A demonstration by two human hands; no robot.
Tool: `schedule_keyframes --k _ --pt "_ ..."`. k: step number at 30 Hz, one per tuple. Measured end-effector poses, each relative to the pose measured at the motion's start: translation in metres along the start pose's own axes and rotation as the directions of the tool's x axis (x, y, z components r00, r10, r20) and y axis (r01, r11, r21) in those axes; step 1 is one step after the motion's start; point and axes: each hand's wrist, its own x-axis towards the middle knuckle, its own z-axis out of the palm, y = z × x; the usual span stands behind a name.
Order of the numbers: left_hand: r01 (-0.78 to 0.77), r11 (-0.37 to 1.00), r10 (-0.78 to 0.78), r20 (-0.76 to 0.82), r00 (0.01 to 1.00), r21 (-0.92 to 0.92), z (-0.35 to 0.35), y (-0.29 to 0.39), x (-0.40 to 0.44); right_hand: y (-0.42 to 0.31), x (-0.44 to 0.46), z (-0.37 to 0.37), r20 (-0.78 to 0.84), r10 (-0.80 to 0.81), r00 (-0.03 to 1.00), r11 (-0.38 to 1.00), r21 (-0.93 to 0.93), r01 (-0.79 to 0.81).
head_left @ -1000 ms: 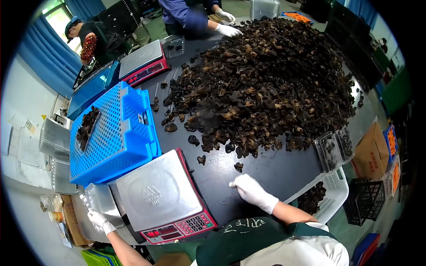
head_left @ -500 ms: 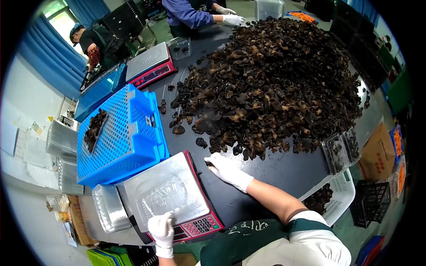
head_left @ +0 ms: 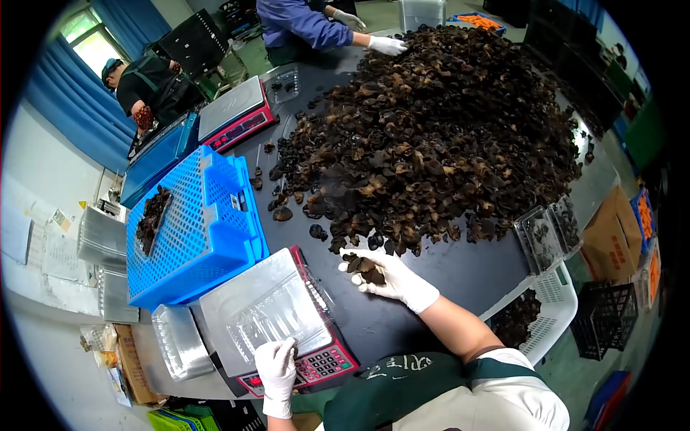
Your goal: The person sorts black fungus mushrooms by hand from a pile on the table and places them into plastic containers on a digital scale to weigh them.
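My right hand (head_left: 395, 279), in a white glove, has its fingers curled around a few dark wood ear mushrooms (head_left: 364, 269). It is over the dark tabletop, just in front of a large heap of wood ear mushrooms (head_left: 438, 136). My left hand (head_left: 276, 370), also gloved, is closed at the near edge of a red scale (head_left: 328, 366). Whether its fingertips grip anything is unclear. A clear plastic tray (head_left: 269, 314) lies on the metal plate of that scale, close to the left fingertips.
Left of the scale are a blue crate (head_left: 194, 237) bearing mushrooms and stacked clear trays (head_left: 180, 341). A second scale (head_left: 233, 115) stands farther back. Clear boxes (head_left: 543, 237) sit at the right edge above a white basket (head_left: 557, 309). Across the table, a co-worker's gloved hand (head_left: 388, 46) touches the heap.
My right hand has turned and now shows mushrooms in its fingers. My left hand has shifted slightly right. The co-worker's one hand has moved onto the heap while the other drew back.
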Motion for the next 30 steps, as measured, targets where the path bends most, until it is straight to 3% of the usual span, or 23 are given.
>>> schedule_keyframes --k 2,3,6,10,12,14,15,19,20,22,24,26,28,30 --pt "-0.007 1.000 0.007 0.010 1.000 -0.021 -0.001 0.009 0.004 0.002 -0.006 0.006 0.108 0.007 0.994 1.000 0.018 -0.009" --pt "0.003 1.000 -0.003 -0.027 1.000 -0.016 0.000 0.012 0.002 0.003 -0.011 0.019 0.051 0.024 0.998 0.999 -0.029 -0.023" --pt "0.062 0.996 -0.068 -0.093 0.993 -0.064 0.002 0.033 0.008 0.023 -0.004 0.039 0.181 -0.031 0.983 0.999 -0.018 0.035" --pt "0.068 0.988 -0.081 -0.096 0.992 -0.139 0.008 0.058 0.021 0.054 0.018 0.075 0.206 -0.088 0.975 0.995 -0.035 0.097" --pt "0.104 0.985 -0.125 -0.158 0.980 -0.136 0.021 0.052 0.018 0.070 0.034 0.091 0.159 -0.174 0.972 0.973 -0.127 0.195" --pt "0.101 0.982 -0.127 -0.166 0.978 -0.158 0.020 0.051 0.018 0.080 0.047 0.094 0.208 -0.206 0.956 0.854 -0.439 0.280" --pt "0.131 0.975 -0.164 -0.185 0.969 -0.177 0.021 0.050 0.016 0.080 0.048 0.094 0.224 -0.143 0.964 0.827 -0.508 0.240" --pt "0.238 0.949 -0.277 -0.192 0.941 -0.207 0.021 0.042 0.006 0.081 0.050 0.104 0.271 -0.256 0.928 0.759 -0.538 0.366" --pt "0.209 0.965 -0.238 -0.197 0.951 -0.157 0.018 0.040 0.006 0.080 0.052 0.098 0.255 -0.206 0.945 0.900 -0.330 0.285" --pt "0.272 0.948 -0.298 -0.164 0.940 -0.164 0.016 0.038 0.001 0.055 0.031 0.090 0.323 -0.187 0.928 0.908 -0.304 0.289" --pt "0.309 0.928 -0.345 -0.167 0.924 -0.207 0.012 0.039 0.000 0.040 0.023 0.055 0.322 -0.070 0.944 0.984 -0.133 0.119" --pt "0.356 0.900 -0.402 -0.165 0.901 -0.251 0.013 0.036 -0.004 0.015 -0.006 0.021 0.381 0.053 0.923 0.990 -0.144 0.003" --pt "0.353 0.903 -0.397 -0.161 0.904 -0.243 0.011 0.034 -0.005 -0.008 -0.054 -0.002 0.242 0.118 0.963 0.947 -0.318 -0.036" --pt "0.325 0.908 -0.379 -0.187 0.906 -0.266 0.007 0.040 -0.001 -0.028 -0.098 -0.034 0.312 0.178 0.933 0.884 -0.467 -0.013"
